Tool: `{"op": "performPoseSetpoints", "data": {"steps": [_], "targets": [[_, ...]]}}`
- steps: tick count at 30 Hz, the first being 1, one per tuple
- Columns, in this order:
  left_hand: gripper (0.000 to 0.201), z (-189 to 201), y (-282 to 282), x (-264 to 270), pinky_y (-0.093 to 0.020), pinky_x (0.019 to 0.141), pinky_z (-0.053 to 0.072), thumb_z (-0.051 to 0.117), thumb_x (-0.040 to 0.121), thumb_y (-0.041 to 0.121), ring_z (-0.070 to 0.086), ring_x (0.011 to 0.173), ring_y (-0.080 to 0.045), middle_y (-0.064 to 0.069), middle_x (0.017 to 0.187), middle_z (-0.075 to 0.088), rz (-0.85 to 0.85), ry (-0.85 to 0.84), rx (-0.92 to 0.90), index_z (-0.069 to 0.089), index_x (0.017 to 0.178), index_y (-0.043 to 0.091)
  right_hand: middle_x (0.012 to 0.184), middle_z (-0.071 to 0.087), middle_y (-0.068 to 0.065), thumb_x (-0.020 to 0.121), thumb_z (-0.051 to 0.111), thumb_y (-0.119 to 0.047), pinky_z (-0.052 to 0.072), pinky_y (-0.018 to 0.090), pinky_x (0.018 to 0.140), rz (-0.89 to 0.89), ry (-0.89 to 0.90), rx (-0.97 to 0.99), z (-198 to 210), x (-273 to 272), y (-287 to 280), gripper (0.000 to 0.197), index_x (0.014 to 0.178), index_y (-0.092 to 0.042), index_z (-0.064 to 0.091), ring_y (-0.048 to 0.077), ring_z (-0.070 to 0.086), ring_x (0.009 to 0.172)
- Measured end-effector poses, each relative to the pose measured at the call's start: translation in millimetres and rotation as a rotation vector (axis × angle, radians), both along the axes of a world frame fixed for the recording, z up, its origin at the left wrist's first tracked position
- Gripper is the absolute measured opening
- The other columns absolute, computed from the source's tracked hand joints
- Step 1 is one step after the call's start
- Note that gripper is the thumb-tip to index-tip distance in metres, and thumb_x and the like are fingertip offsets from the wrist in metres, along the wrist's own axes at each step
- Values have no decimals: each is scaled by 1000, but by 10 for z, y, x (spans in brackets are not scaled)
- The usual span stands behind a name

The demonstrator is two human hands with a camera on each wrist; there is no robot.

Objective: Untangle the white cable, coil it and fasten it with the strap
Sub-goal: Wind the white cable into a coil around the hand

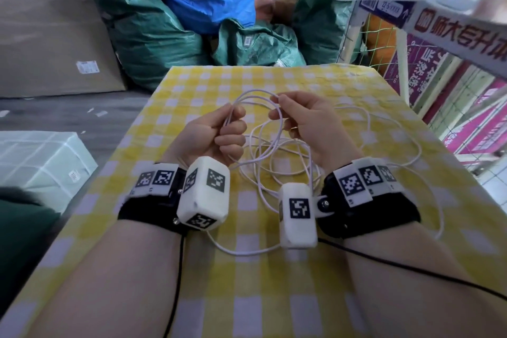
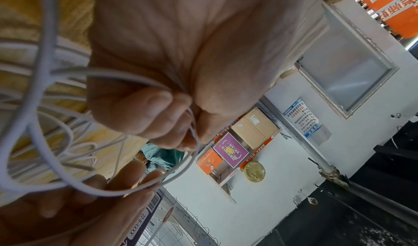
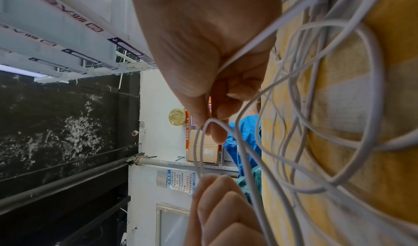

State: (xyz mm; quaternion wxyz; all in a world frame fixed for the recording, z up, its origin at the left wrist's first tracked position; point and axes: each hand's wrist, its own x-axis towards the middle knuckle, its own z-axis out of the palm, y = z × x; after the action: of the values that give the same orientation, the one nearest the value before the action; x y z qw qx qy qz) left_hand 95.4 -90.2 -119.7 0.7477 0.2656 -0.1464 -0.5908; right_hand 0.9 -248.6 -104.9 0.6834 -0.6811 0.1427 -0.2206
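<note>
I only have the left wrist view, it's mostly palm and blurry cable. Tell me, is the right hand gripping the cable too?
Observer: Yes. The right hand pinches a loop of the white cable between thumb and fingertips.
Operator: How much is still loose?
Observer: Most of it. Tangled loops lie on the yellow checked tablecloth between the wrists, one strand trailing past the right wrist.
Operator: And my left hand?
Observer: The left hand grips several strands bunched in its curled fingers, raised above the cloth.
Operator: See the strap?
Observer: No view shows it.
</note>
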Motion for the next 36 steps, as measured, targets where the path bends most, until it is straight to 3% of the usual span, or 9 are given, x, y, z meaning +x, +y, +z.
{"op": "performPoseSetpoints", "data": {"steps": [2, 5, 9, 16, 20, 23, 27, 31, 36], "targets": [[31, 6, -2, 0, -16, 35, 36, 44, 92, 32, 19, 44, -6, 6, 58, 20, 0, -32, 12, 59, 74, 11, 71, 70, 1, 94, 57, -17, 34, 15, 42, -2, 3, -32, -14, 0, 21, 13, 96, -11, 68, 5, 45, 47], [28, 24, 27, 26, -21, 40, 36, 48, 93, 30, 24, 46, -9, 3, 59, 24, -94, 25, -45, 56, 77, 8, 73, 73, -1, 92, 59, -22, 36, 15, 45, 3, 25, -108, -23, -10, 46, 10, 92, -20, 69, 7, 48, 50], [33, 46, 36, -8, -16, 36, 27, 40, 90, 36, 16, 43, -7, 5, 53, 24, -20, -111, 35, 54, 69, 14, 69, 70, -2, 91, 60, -25, 37, 14, 47, 45, 23, -168, -26, -23, 68, 11, 89, -26, 71, 8, 45, 52], [26, 120, 33, -66, -16, 34, 20, 38, 87, 25, 10, 39, -6, 7, 54, 14, 106, -171, 92, 56, 71, 14, 59, 55, -3, 95, 55, -20, 37, 13, 48, 75, 20, -185, -31, -17, 86, 18, 97, -12, 71, 4, 45, 53], [34, 121, 29, -89, -16, 35, 16, 40, 87, 33, 7, 40, -7, 8, 54, 11, 201, -172, 112, 55, 62, 15, 59, 50, -3, 94, 56, -19, 34, 19, 49, 114, 23, -131, -31, -61, 61, 17, 95, -13, 72, 8, 41, 55], [40, 97, 17, -97, -15, 36, 17, 40, 89, 39, 6, 42, -7, 7, 52, 10, 248, -180, 162, 48, 57, 17, 54, 42, -4, 94, 57, -26, 28, 26, 50, 94, 20, -143, -38, -68, 49, 20, 86, -18, 74, 12, 32, 52], [39, 100, 28, -97, -15, 34, 26, 41, 88, 37, 9, 41, -7, 8, 48, 14, 238, -188, 174, 49, 56, 17, 46, 32, -10, 93, 57, -31, 22, 24, 48, 65, 52, -122, -22, -91, 39, 23, 83, -18, 73, 9, 26, 48], [32, 91, 53, -53, -14, 34, 32, 43, 86, 32, 22, 32, -4, 6, 42, 25, 289, -107, 141, 50, 60, 17, 49, 36, -5, 94, 56, -29, 27, 22, 49, 99, 79, -106, -10, -115, 32, 24, 80, -17, 72, 9, 30, 48], [33, 91, 81, -16, -13, 33, 25, 42, 87, 31, 8, 42, -5, 7, 43, 20, 305, -97, 119, 51, 59, 17, 50, 45, -4, 97, 50, -25, 36, 17, 47, 97, 83, -64, -2, -111, 35, 30, 76, -14, 69, 7, 38, 46]]}}
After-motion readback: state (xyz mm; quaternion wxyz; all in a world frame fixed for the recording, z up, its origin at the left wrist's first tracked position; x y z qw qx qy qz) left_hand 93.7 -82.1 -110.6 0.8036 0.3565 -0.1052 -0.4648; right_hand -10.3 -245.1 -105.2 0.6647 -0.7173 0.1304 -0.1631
